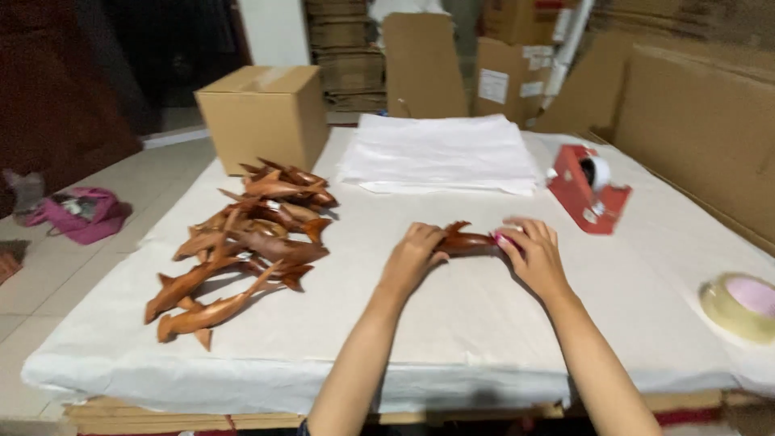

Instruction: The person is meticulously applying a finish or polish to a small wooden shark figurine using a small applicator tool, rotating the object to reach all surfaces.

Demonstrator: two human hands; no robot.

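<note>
A wooden dolphin (468, 241) lies on the paper-covered bench (452, 323) between my hands, my left hand (414, 254) closed on its tail end and my right hand (533, 254) on its head end. A pile of carved dolphins (242, 242) sits to my left, a red tape dispenser (585, 190) to my right.

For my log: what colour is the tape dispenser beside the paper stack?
Red, with a white roll; the tape dispenser shows clearly in the head view.

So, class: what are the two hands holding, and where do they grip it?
A carved wooden fish, lying on the paper: left hand at one end, right hand at the other.
</note>
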